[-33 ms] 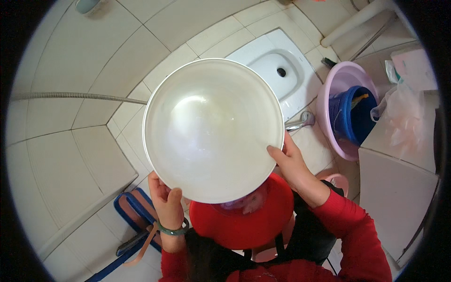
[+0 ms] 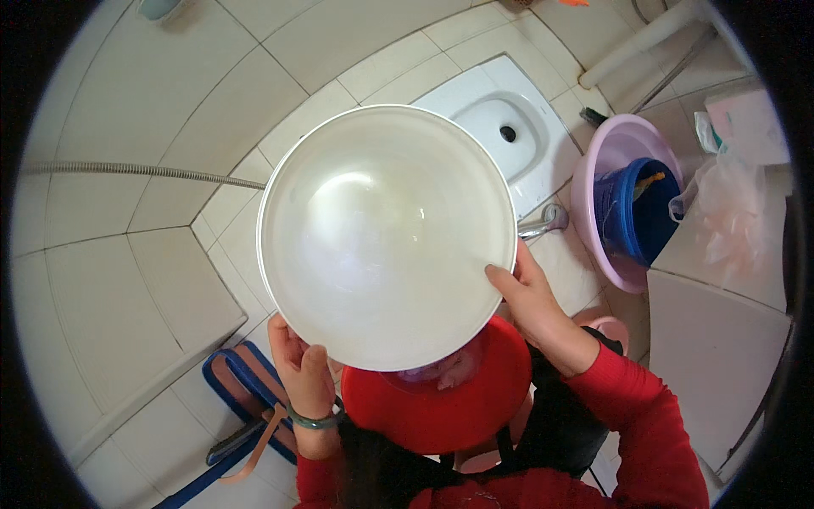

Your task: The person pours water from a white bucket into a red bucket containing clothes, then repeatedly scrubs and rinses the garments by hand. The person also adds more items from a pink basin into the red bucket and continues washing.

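Observation:
A large round white basin [image 2: 386, 229] is held in the air by both hands, its smooth, shiny round face toward me. My left hand [image 2: 298, 360] is closed on the near-left rim, thumb up, with a green bangle on the wrist. At the right rim, my right hand [image 2: 527, 293] grips with its thumb on the face and its fingers behind. Partly covered by the white basin, a red basin [image 2: 432, 420] sits below, in front of my body. Something pale pink and soft-looking [image 2: 454, 369] shows inside it; I cannot tell what it is.
A white squat toilet [image 2: 475, 93] lies beyond. To the right, a pink basin [image 2: 585, 204] contains a blue bucket [image 2: 623, 212], beside a white cabinet [image 2: 712, 356] with a plastic bag [image 2: 733, 220]. Blue-edged slippers [image 2: 229, 382] rest at left. A metal hose [image 2: 153, 171] runs behind the white basin.
The white basin has shifted very slightly right and toward me, with both hands still on its rim.

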A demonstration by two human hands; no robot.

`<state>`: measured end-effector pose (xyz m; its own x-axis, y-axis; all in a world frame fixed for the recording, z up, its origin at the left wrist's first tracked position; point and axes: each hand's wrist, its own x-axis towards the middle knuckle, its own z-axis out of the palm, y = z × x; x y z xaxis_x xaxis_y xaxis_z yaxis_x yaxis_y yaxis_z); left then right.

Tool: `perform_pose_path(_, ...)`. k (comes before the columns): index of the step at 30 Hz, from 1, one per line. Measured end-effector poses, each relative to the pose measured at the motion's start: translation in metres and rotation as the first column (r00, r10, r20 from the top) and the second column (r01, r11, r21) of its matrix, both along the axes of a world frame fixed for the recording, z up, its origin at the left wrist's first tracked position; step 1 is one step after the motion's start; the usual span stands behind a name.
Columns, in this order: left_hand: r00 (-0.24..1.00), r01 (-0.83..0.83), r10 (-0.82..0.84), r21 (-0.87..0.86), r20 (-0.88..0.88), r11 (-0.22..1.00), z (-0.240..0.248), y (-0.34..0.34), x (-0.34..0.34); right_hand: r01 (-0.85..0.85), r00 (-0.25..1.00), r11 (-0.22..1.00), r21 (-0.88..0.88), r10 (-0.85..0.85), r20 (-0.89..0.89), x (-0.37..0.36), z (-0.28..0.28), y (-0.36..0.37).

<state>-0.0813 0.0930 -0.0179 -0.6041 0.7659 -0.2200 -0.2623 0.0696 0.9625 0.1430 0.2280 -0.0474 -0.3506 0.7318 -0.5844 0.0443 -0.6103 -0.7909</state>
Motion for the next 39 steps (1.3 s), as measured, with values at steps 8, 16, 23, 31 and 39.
perform_pose_path(8,0.989,0.041,-0.055,0.102,0.136,0.994,-0.01,-0.027,-0.016,-0.071,0.997,0.996,-0.05,0.071,-0.003,-0.015,0.009,0.004)
perform_pose_path(16,0.998,0.057,-0.056,0.052,-0.018,0.997,-0.001,-0.035,-0.024,-0.091,0.995,0.988,-0.127,0.085,-0.049,-0.03,0.002,-0.002)
perform_pose_path(23,1.0,0.024,-0.023,0.07,-0.011,0.997,0.001,-0.041,-0.032,-0.094,0.995,0.985,-0.146,0.096,0.006,-0.036,0.002,-0.009)
perform_pose_path(31,0.997,0.055,-0.053,0.028,-0.046,0.998,0.017,-0.053,-0.009,-0.01,0.997,1.0,0.014,0.011,-0.071,-0.012,0.009,-0.035)
perform_pose_path(39,0.944,-0.023,0.005,-0.051,-0.331,0.998,0.048,-0.07,0.057,0.018,0.93,0.996,-0.088,-0.049,-0.364,-0.013,0.031,-0.089)
